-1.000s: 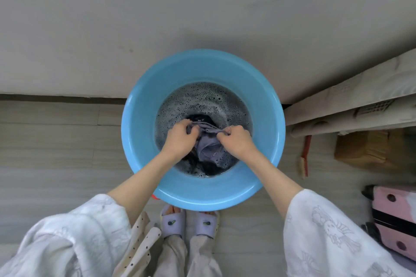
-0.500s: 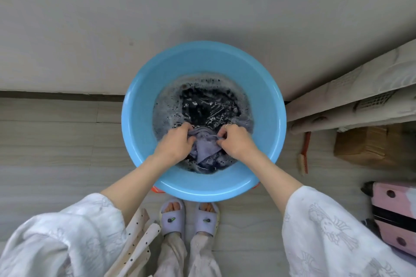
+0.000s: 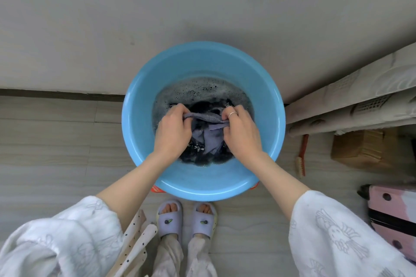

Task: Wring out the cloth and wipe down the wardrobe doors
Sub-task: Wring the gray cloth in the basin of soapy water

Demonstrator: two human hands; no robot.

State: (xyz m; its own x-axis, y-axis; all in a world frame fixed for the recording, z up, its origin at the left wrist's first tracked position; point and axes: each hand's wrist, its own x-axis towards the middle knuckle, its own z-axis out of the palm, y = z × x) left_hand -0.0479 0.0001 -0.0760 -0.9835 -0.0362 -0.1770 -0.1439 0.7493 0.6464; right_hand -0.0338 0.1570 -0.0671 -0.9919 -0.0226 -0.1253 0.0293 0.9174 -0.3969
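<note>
Both grips clamped on the grey-purple cloth: left hand curled round its left end, right hand curled round its right end, a ring on one right finger. Between the two grips, a twisted band of cloth stretched taut from fist to fist; below that band, the rest of it hanging in loose folds down to the dark water. Just beyond the knuckles, on the far side of the water, a crescent of grey suds with dark bubbles. Around grips, cloth and water alike, the sloping wall of a round blue basin, set on a pale plank floor and close against a light grey panel on the far side. Under the near rim of the basin, small flashes of something orange-red, too hidden to tell. Back from the grips along bare forearms, wide white patterned sleeves. Nearer still, two feet in pale lilac slippers, toes toward the basin. Well off to the right of the right grip, a red-handled brush lying on the floor, a brown cardboard box beyond it, rolled pale bedding above, and a pink case at the frame edge
</note>
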